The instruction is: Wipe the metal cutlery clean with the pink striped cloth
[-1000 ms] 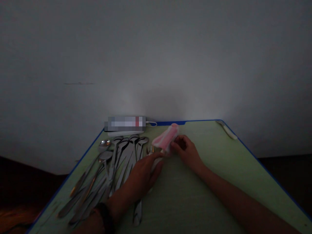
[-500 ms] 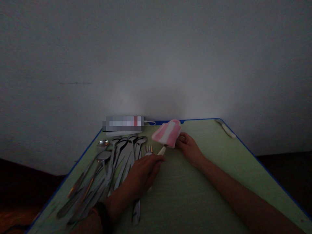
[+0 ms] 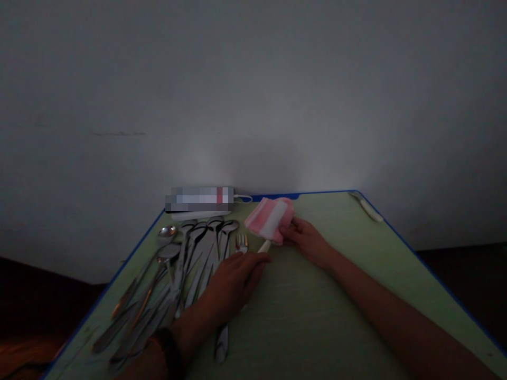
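Note:
My left hand (image 3: 240, 277) is closed on the cream handle (image 3: 264, 246) of a utensil that points away and to the right. The utensil's head is hidden under a pink and white striped cloth (image 3: 270, 217). At the cloth's right edge, my right hand (image 3: 303, 237) pinches it, with the thumb on top. A fork (image 3: 241, 243) lies just beyond my left hand, its tines showing. Left of that hand, several metal spoons (image 3: 186, 227) and other cutlery lie side by side, partly hidden by my left forearm.
The green table (image 3: 317, 327) has a blue edge and stands against a grey wall. A blurred-out box (image 3: 200, 199) with a white cable sits at the back left, a white strip before it. Another cream-handled utensil (image 3: 369, 209) lies at the back right corner.
My right thumb has come over the front of the cloth, which now lies flatter around the utensil's head. My left hand has hardly moved.

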A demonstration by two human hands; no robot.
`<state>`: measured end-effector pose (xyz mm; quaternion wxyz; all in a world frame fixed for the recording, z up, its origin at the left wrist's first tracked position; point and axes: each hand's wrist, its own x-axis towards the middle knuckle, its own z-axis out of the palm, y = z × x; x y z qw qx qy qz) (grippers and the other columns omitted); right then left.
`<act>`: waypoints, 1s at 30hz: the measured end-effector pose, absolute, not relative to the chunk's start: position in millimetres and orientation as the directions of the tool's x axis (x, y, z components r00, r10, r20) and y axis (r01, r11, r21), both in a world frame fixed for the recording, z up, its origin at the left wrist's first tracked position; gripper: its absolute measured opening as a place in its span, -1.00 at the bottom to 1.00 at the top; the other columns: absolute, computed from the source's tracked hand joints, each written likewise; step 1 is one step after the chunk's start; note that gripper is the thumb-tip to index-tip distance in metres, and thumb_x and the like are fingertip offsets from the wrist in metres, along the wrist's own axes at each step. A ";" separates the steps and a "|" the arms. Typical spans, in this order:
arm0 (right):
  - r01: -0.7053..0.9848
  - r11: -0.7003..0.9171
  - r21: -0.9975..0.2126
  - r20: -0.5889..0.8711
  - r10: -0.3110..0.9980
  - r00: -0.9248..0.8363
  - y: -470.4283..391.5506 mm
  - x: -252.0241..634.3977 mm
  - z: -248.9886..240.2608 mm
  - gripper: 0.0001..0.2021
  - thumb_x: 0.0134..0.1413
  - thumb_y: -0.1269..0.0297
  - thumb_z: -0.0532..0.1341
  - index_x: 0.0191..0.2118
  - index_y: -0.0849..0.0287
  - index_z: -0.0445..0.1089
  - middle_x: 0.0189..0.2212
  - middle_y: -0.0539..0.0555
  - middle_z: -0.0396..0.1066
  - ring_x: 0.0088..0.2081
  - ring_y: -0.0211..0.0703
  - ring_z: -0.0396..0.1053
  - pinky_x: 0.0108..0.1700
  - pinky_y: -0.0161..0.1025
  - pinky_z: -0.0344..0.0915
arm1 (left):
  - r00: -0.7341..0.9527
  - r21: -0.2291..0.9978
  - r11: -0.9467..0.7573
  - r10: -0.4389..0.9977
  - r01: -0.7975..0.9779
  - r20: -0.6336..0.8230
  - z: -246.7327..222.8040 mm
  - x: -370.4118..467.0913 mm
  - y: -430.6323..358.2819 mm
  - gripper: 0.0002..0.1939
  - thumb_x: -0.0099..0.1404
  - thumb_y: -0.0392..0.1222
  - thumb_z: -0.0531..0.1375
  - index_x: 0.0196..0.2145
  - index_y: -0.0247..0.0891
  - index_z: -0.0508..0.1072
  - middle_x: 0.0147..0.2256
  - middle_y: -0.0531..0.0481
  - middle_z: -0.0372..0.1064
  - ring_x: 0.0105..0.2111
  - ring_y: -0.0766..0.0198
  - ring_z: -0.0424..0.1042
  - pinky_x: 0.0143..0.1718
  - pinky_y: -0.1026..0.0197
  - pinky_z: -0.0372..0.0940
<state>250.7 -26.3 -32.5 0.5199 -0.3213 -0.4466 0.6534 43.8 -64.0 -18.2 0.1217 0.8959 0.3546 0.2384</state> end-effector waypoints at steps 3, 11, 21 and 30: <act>-0.408 -0.079 -0.909 0.042 0.959 -0.279 -26.0 251.3 -32.2 -0.68 -0.13 0.34 0.28 -0.16 0.19 0.33 -0.31 0.04 0.47 -0.32 -0.25 0.43 -0.22 -0.27 0.36 | 0.618 0.416 -0.706 0.706 0.574 0.345 -18.7 43.5 -63.0 -0.77 0.32 -0.24 -0.06 -0.14 -0.19 0.32 -0.27 -0.03 0.40 -0.28 0.25 0.39 -0.23 0.16 0.28; -0.383 -0.050 -0.922 0.060 0.961 -0.268 -26.8 249.2 -29.1 -0.60 -0.12 0.29 0.26 -0.08 0.13 0.27 -0.31 0.03 0.47 -0.33 -0.20 0.43 -0.27 -0.22 0.37 | 0.549 0.449 -0.644 0.764 0.619 0.339 -19.0 44.2 -63.1 -0.76 0.31 -0.22 -0.06 -0.15 -0.18 0.33 -0.26 -0.02 0.41 -0.27 0.24 0.40 -0.22 0.18 0.27; -0.405 -0.020 -0.914 0.096 0.959 -0.265 -29.6 250.2 -28.2 -0.67 -0.05 0.25 0.21 -0.09 0.11 0.27 -0.32 0.03 0.45 -0.30 -0.21 0.42 -0.23 -0.22 0.35 | 0.451 0.518 -0.578 0.816 0.630 0.362 -18.1 44.0 -63.7 -0.75 0.33 -0.20 -0.09 -0.14 -0.18 0.33 -0.24 -0.01 0.41 -0.24 0.25 0.39 -0.17 0.19 0.26; -0.571 -0.225 -0.789 -0.010 0.935 -0.355 -33.2 241.2 -31.1 -0.74 -0.04 0.13 0.19 -0.26 0.21 0.35 -0.35 0.06 0.44 -0.33 -0.21 0.38 -0.20 -0.22 0.32 | 0.678 0.360 -0.752 0.656 0.552 0.331 -13.1 48.7 -64.9 -0.79 0.31 -0.26 -0.04 -0.15 -0.20 0.32 -0.27 -0.02 0.42 -0.28 0.23 0.36 -0.19 0.15 0.22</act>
